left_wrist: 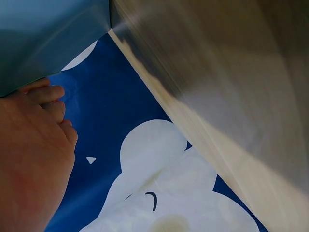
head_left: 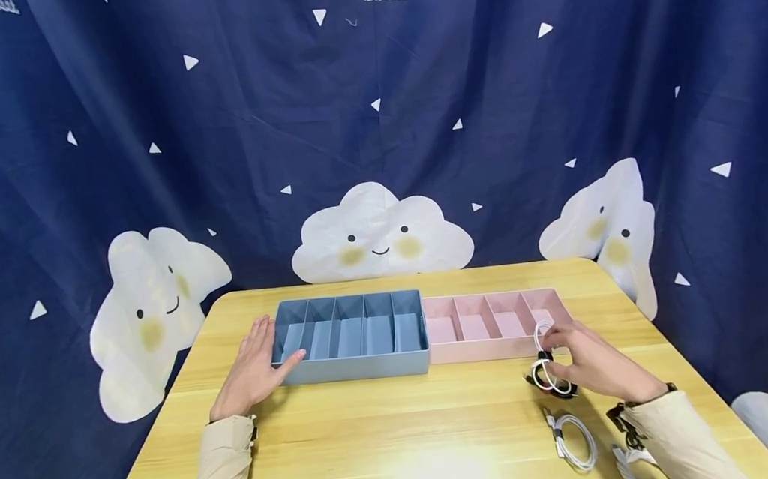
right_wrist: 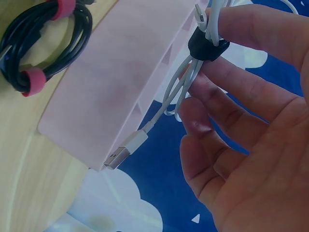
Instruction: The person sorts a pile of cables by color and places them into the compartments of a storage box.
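My left hand (head_left: pixel 254 370) lies flat, fingers straight, against the blue tray's (head_left: pixel 353 362) left end to steady it, while my right hand (head_left: pixel 586 363) pinches a bundled white cable (right_wrist: pixel 193 79) over the pink tray's (head_left: pixel 474 349) right front corner, plug dangling free.

The head camera is looking forward and down across the table (head_left: pixel 399 434), both organizers lying toward 12 o'clock. The left wrist camera is sitting very close against the blue organizer (left_wrist: pixel 43 34), sharing it with the head view. The right wrist camera is hovering close beside the pink organizer (right_wrist: pixel 120 72).
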Action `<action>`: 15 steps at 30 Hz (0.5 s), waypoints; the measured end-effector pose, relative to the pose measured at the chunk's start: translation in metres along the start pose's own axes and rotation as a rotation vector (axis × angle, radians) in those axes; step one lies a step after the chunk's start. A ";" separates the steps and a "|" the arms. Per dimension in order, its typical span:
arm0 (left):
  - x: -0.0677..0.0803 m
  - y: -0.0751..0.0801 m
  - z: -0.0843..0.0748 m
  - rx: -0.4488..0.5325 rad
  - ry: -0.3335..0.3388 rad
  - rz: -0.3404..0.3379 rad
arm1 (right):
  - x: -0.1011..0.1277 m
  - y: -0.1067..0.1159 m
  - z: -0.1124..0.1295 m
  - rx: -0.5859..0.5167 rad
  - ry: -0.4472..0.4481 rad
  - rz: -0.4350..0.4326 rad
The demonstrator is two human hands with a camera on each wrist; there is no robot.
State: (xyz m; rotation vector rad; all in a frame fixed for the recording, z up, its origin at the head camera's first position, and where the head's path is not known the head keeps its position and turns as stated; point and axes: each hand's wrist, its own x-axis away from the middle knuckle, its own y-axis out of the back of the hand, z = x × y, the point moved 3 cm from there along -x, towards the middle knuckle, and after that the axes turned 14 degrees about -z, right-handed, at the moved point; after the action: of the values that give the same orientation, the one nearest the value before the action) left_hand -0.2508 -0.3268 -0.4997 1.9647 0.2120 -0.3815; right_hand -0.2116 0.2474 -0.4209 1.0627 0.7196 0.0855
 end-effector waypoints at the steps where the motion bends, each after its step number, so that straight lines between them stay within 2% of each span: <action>1: 0.000 0.000 0.000 -0.001 0.000 -0.001 | -0.001 0.000 0.000 0.000 0.006 0.000; 8: 0.000 0.001 0.000 0.005 0.005 -0.002 | -0.010 0.001 0.005 -0.003 0.071 -0.021; 15: 0.000 0.001 -0.001 0.004 0.004 -0.002 | -0.015 0.002 0.008 0.005 0.069 0.003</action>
State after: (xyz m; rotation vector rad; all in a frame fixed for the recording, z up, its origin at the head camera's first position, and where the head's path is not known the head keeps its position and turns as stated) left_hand -0.2501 -0.3264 -0.4981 1.9699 0.2159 -0.3797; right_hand -0.2183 0.2362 -0.4097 1.0701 0.7802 0.1235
